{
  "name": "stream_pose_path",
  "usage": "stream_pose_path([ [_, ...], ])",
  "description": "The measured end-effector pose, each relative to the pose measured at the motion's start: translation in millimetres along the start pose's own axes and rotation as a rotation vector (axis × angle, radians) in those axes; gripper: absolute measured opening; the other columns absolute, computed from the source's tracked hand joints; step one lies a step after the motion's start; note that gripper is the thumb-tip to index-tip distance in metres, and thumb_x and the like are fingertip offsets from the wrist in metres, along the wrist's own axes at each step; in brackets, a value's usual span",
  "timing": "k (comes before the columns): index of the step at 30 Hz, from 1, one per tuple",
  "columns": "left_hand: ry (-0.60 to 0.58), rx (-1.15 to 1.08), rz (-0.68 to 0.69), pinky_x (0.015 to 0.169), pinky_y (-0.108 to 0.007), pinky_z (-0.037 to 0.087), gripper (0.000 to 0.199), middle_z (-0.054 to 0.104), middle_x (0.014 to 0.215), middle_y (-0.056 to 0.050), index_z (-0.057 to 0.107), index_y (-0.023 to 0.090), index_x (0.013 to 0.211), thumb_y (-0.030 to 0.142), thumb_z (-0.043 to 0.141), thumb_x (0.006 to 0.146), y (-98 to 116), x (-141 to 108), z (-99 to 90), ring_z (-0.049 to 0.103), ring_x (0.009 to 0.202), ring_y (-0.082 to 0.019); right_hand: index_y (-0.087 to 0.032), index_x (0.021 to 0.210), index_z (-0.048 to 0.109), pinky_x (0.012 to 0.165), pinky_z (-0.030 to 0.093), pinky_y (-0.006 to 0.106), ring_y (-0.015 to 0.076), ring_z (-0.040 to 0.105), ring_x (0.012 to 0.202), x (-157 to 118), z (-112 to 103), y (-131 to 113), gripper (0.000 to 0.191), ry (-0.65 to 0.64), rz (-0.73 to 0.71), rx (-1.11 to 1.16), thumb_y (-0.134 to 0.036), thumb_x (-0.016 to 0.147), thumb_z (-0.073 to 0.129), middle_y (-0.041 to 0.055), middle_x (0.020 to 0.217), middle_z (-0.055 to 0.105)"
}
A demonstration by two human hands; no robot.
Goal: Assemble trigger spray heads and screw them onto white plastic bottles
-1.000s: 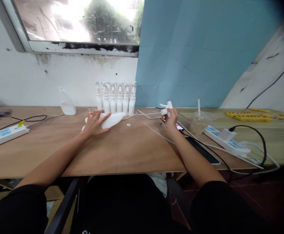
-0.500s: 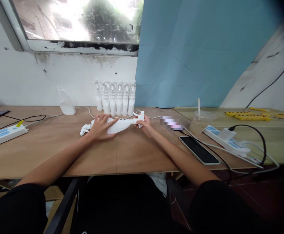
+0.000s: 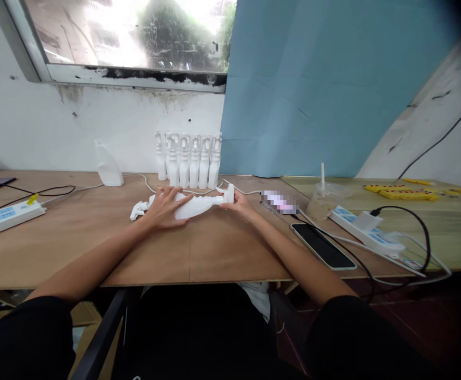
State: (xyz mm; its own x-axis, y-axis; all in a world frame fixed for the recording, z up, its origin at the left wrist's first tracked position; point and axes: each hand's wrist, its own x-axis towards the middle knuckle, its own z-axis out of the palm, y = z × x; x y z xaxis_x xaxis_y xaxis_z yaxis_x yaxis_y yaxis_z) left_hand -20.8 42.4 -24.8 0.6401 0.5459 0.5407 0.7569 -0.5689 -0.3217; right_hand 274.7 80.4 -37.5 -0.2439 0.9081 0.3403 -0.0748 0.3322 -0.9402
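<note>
A white spray bottle (image 3: 198,206) lies on its side on the wooden table (image 3: 167,258), its neck pointing right. My left hand (image 3: 166,207) is wrapped over its body. At the neck end, my right hand (image 3: 238,205) has its fingers closed on the white spray head (image 3: 227,195), which sits at the bottle's mouth. Another white spray head (image 3: 137,210) pokes out to the left of my left hand; what it joins is hidden under that hand.
Several white spray bottles (image 3: 194,163) stand by the wall. One headless bottle (image 3: 109,165) stands at the left. Phones, cables, a cup (image 3: 322,200), power strips (image 3: 367,229) and yellow items (image 3: 406,192) lie at the right and far left.
My right hand's fingers have shifted around the spray head, and the head has turned slightly. My left hand stays on the bottle.
</note>
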Motion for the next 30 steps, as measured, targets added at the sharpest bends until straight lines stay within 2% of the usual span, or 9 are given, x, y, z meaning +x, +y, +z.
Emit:
stream_pose_path([
  [7,0.024,-0.05,0.0,0.097,-0.056,0.027,0.078,0.042,0.132,-0.015,0.036,0.033,0.146,0.061,0.058,0.077,-2.9,-0.4,1.3,0.039,0.119,-0.037,-0.019,0.099,0.066,0.064,0.054,0.028,0.017,0.065,0.072,-1.2,-1.3,-2.3,0.051,-0.056,0.02,0.02,-0.019,0.052,0.086,0.0036,0.095,0.072],
  [11,0.02,-0.061,0.019,0.097,-0.056,0.027,0.078,0.042,0.133,-0.016,0.036,0.032,0.146,0.06,0.059,0.077,-1.3,0.2,-0.5,0.039,0.119,-0.037,-0.02,0.099,0.065,0.068,0.055,0.029,0.0177,0.066,0.078,-2.2,-0.4,-3.6,0.052,-0.017,-0.012,0.04,-0.018,0.051,0.086,0.0033,0.101,0.072],
  [15,0.01,-0.063,0.034,0.098,-0.056,0.027,0.078,0.042,0.134,-0.016,0.036,0.032,0.146,0.06,0.059,0.077,0.9,0.9,-1.2,0.04,0.12,-0.037,-0.02,0.102,0.066,0.077,0.055,0.031,0.021,0.067,0.091,-2.5,-1.8,-5.6,0.054,-0.096,-0.005,-0.013,-0.019,0.052,0.086,0.0036,0.102,0.072],
  [17,-0.001,-0.052,0.04,0.098,-0.056,0.027,0.077,0.043,0.134,-0.016,0.038,0.031,0.145,0.06,0.058,0.077,1.3,0.9,-0.8,0.041,0.119,-0.037,-0.02,0.102,0.066,0.077,0.055,0.031,0.0204,0.067,0.089,-2.9,-1.3,-6.4,0.053,-0.096,-0.018,-0.066,-0.021,0.053,0.086,0.0037,0.101,0.072],
  [20,-0.016,-0.051,0.04,0.097,-0.054,0.028,0.075,0.044,0.132,-0.016,0.039,0.031,0.145,0.06,0.058,0.078,1.6,0.7,0.1,0.042,0.119,-0.036,-0.018,0.097,0.065,0.066,0.054,0.03,0.0176,0.066,0.07,-5.0,4.4,-7.0,0.047,-0.09,-0.01,-0.087,-0.026,0.055,0.086,0.0035,0.086,0.073],
  [23,-0.005,-0.06,0.034,0.097,-0.053,0.029,0.076,0.044,0.132,-0.016,0.038,0.03,0.145,0.06,0.058,0.078,2.9,0.9,0.1,0.042,0.119,-0.036,-0.018,0.093,0.06,0.055,0.051,0.028,0.0153,0.062,0.055,-9.2,14.8,-7.1,0.041,-0.081,0.006,-0.018,-0.039,0.065,0.081,0.0015,0.069,0.069],
  [26,0.001,-0.063,0.045,0.097,-0.053,0.029,0.076,0.044,0.133,-0.018,0.039,0.027,0.145,0.06,0.058,0.079,5.2,1.9,-0.2,0.043,0.118,-0.035,-0.019,0.087,0.055,0.036,0.038,0.023,0.0116,0.051,0.038,-13.0,24.2,-6.6,0.038,0.026,0.077,-0.004,-0.052,0.076,0.069,-0.0025,0.052,0.06],
  [28,-0.007,-0.063,0.05,0.097,-0.053,0.029,0.076,0.044,0.133,-0.017,0.04,0.027,0.144,0.06,0.058,0.078,6.0,2.5,0.2,0.043,0.118,-0.035,-0.019,0.086,0.055,0.031,0.031,0.021,0.0104,0.048,0.037,-14.1,27.1,-6.2,0.038,0.037,0.117,0.025,-0.052,0.075,0.069,-0.0036,0.052,0.057],
  [30,-0.014,-0.062,0.042,0.097,-0.053,0.029,0.077,0.044,0.133,-0.017,0.04,0.027,0.144,0.06,0.058,0.078,5.7,2.9,1.2,0.043,0.118,-0.036,-0.019,0.09,0.054,0.034,0.036,0.021,0.0113,0.053,0.047,-13.7,27.2,-5.7,0.041,-0.013,0.118,0.121,-0.043,0.066,0.078,-0.0027,0.063,0.061],
])
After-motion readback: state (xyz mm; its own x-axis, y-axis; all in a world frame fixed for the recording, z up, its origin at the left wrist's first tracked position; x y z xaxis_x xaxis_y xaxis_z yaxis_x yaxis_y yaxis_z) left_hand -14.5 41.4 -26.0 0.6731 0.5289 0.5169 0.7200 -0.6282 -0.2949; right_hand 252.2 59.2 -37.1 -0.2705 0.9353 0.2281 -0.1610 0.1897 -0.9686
